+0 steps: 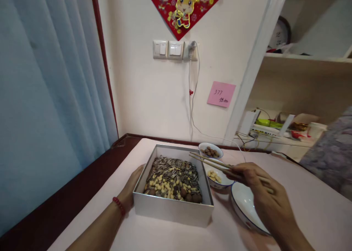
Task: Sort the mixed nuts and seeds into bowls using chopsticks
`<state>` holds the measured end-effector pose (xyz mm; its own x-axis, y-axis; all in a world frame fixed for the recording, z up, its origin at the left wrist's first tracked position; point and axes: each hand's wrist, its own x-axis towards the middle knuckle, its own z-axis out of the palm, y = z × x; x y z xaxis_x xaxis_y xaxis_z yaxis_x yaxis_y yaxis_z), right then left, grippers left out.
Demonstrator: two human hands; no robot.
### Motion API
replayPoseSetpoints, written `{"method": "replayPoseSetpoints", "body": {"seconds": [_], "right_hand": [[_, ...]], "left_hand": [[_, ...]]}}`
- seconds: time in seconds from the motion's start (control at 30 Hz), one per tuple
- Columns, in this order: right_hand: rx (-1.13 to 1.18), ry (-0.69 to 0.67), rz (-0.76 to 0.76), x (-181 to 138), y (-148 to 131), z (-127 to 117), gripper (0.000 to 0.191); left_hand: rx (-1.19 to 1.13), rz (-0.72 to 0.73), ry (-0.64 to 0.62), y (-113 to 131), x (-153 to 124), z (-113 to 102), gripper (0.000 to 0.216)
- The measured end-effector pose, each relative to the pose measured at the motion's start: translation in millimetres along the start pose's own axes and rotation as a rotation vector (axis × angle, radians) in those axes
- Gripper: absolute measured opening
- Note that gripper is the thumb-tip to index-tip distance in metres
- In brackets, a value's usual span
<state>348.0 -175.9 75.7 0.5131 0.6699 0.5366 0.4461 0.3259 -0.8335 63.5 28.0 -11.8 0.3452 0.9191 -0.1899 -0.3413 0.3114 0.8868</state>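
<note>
A square silver box (170,209) sits on the pink table, filled with mixed sunflower seeds, pale nuts and brown nuts. My left hand (131,187) rests flat against the box's left wall, with a red bead bracelet on the wrist. My right hand (258,183) is closed around a pair of wooden chopsticks (209,161), whose tips hang over the box's far right corner. Right of the box stand a small bowl of brown nuts (210,151), a small bowl of pale nuts (217,178) and an empty white plate (243,205) under my right hand.
A white cable (192,108) hangs from a wall socket down to the table's back edge. A shelf (275,130) with clutter lies at the right. A person's patterned sleeve (330,159) intrudes at the right edge. A blue curtain (49,97) fills the left.
</note>
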Motion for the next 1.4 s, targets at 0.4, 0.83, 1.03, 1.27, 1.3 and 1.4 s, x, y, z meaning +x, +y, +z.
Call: {"method": "replayPoseSetpoints", "body": {"seconds": [0.4,0.83,1.03,1.27,1.3,1.4], "right_hand": [[-0.072,-0.37,-0.093,25.0,19.3,99.6,0.035],[-0.069,-0.372,-0.075,30.0,28.2,114.0,0.037],[-0.044,-0.262,-0.059,16.8,12.6,80.5,0.034],[-0.053,0.128,-0.009,5.2,-1.3,-11.0,0.036],[-0.068,0.196,0.016,4.4,1.1,-25.6,0.037],[-0.078,0.375,0.074,2.4,12.4,-63.8,0.042]], "left_hand": [[-0.026,0.02,-0.066,0.2,-4.4,-1.8,0.044],[-0.046,0.008,-0.051,3.6,-6.6,-0.3,0.038],[-0.038,0.0,-0.065,1.2,-3.7,-2.0,0.043],[-0.008,0.002,-0.075,-2.6,2.4,-4.7,0.051],[0.006,0.005,-0.073,-1.7,1.5,-4.4,0.052],[0.07,0.063,-0.099,2.8,-3.9,-3.1,0.055]]}}
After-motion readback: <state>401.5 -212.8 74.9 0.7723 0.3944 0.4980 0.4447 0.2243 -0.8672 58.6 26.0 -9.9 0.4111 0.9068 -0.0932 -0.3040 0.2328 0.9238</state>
